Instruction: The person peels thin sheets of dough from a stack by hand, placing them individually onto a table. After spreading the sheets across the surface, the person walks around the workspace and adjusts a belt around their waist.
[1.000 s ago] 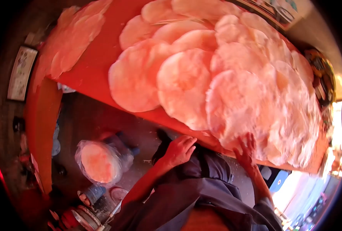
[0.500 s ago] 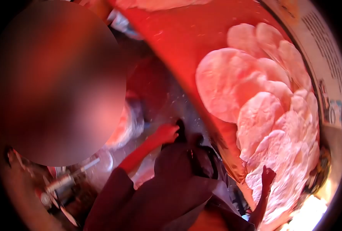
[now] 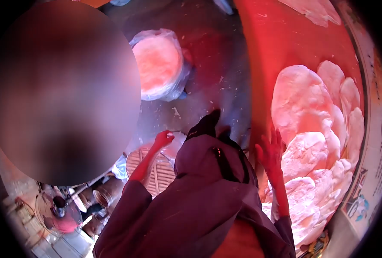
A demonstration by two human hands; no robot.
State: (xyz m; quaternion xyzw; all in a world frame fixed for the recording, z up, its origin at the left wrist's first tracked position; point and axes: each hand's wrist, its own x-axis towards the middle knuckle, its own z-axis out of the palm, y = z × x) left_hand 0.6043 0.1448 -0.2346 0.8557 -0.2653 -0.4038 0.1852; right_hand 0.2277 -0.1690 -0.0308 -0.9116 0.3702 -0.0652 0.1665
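Several thin pale round flatbreads (image 3: 311,142) lie overlapping on a red cloth (image 3: 281,47) at the right. My right hand (image 3: 270,152) rests with fingers spread on the cloth's near edge, touching the edge of one flatbread. My left hand (image 3: 163,138) hangs loosely curled over the floor beside my knee, above a round woven mat (image 3: 156,170), holding nothing I can see. My dark trousers fill the lower middle.
A clear plastic bag holding a stack of flatbreads (image 3: 160,64) sits on the grey floor (image 3: 216,77) ahead. Metal pots and tools (image 3: 92,198) lie at lower left. A large blurred shape covers the left. Printed sheets (image 3: 371,189) border the cloth at right.
The view has swung left and down. My right hand has slid up along the cloth's edge onto the flatbreads; my left hand has dropped lower toward the woven mat.
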